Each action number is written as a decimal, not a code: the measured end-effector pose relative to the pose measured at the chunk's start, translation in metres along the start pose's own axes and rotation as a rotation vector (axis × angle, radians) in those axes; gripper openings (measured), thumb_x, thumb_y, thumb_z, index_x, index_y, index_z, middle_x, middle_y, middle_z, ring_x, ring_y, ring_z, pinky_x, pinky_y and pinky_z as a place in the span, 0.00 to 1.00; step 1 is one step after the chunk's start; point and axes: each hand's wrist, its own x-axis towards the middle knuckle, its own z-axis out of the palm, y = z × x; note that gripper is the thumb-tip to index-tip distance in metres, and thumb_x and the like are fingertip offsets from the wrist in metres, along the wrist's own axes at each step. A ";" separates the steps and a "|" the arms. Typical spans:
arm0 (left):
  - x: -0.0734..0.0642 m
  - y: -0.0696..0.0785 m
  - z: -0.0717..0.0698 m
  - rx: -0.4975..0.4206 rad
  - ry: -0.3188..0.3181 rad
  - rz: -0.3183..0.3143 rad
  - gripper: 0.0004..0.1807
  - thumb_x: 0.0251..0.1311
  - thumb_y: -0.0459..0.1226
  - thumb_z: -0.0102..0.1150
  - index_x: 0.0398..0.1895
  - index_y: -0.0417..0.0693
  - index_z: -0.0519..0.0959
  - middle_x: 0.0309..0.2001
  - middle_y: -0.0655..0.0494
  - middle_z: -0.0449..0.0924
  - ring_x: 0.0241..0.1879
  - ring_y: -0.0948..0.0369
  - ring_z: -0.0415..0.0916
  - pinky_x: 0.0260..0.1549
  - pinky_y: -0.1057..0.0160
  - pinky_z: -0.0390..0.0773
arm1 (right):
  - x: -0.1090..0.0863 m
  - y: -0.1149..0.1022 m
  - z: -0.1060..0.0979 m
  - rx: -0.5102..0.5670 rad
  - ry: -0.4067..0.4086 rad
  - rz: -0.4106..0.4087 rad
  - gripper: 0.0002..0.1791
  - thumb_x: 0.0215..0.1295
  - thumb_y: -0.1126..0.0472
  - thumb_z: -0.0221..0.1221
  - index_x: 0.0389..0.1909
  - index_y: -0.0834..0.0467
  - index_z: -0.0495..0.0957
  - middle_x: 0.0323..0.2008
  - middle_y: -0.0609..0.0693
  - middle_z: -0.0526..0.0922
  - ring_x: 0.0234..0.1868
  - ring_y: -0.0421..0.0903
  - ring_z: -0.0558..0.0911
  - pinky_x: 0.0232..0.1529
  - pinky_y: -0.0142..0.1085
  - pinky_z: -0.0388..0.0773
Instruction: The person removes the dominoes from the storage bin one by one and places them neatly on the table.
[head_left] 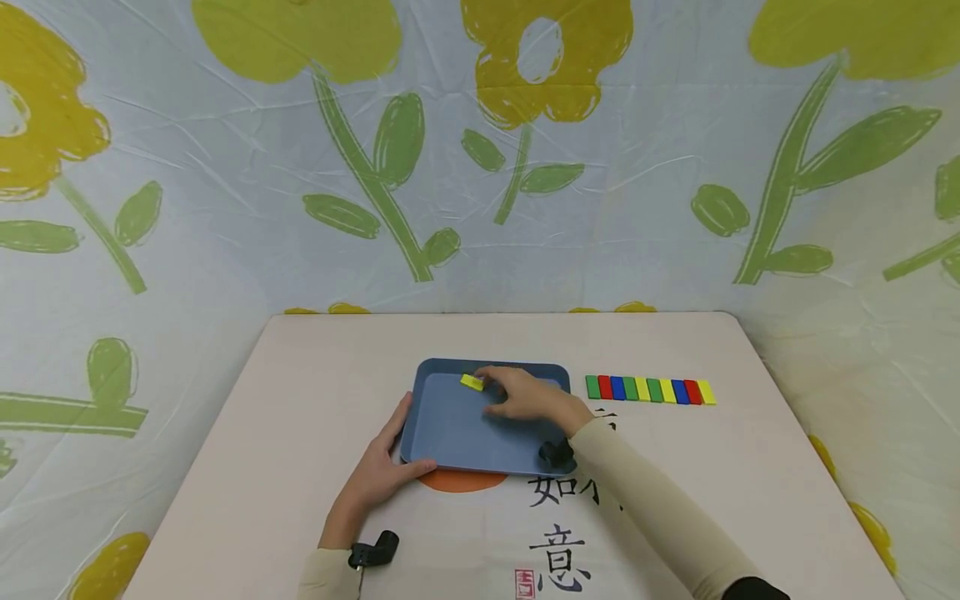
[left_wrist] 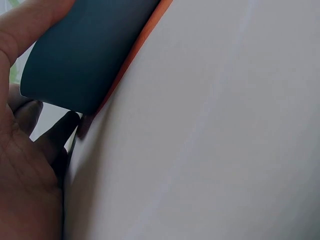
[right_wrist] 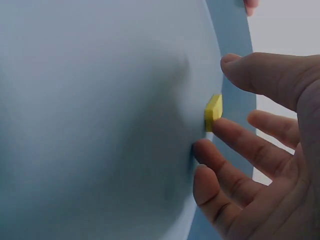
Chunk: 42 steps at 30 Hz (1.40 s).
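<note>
A blue tray [head_left: 450, 433] lies on the table, with a single yellow domino block [head_left: 472, 382] inside it near the back. My left hand [head_left: 378, 475] holds the tray's front left corner, thumb along the front rim and fingers at the left side. In the left wrist view, bent fingers [left_wrist: 30, 117] show beneath the tray's corner. Over the tray reaches my right hand [head_left: 525, 396], thumb spread away from the other fingers. Its index fingertip touches the yellow block in the right wrist view, while the thumb [right_wrist: 260, 75] stays apart from it.
Right of the tray, a row of several green, red, blue and yellow blocks [head_left: 651, 390] lies side by side on the table [head_left: 315, 375]. Black brush characters [head_left: 561, 558] and an orange disc [head_left: 462, 481] show in front of the tray. A flowered cloth [head_left: 600, 233] hangs behind the table.
</note>
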 end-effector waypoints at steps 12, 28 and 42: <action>-0.001 0.001 0.000 -0.003 -0.007 -0.012 0.62 0.54 0.47 0.78 0.84 0.70 0.44 0.84 0.61 0.43 0.83 0.51 0.42 0.77 0.36 0.51 | 0.004 -0.005 0.008 -0.025 0.037 0.001 0.34 0.70 0.56 0.65 0.74 0.56 0.67 0.65 0.56 0.78 0.54 0.48 0.81 0.57 0.44 0.81; -0.001 -0.001 0.000 -0.004 -0.005 0.000 0.61 0.55 0.46 0.78 0.84 0.71 0.45 0.84 0.63 0.43 0.83 0.52 0.41 0.77 0.37 0.50 | -0.006 -0.018 0.009 -0.009 -0.011 -0.048 0.35 0.69 0.56 0.67 0.74 0.59 0.68 0.61 0.57 0.79 0.56 0.52 0.80 0.56 0.47 0.80; -0.001 0.001 -0.001 -0.020 -0.014 0.005 0.62 0.54 0.46 0.78 0.85 0.65 0.44 0.84 0.63 0.43 0.83 0.53 0.41 0.77 0.37 0.49 | 0.010 -0.008 0.014 -0.054 0.019 0.008 0.39 0.64 0.51 0.71 0.73 0.56 0.69 0.55 0.53 0.78 0.52 0.46 0.78 0.53 0.44 0.79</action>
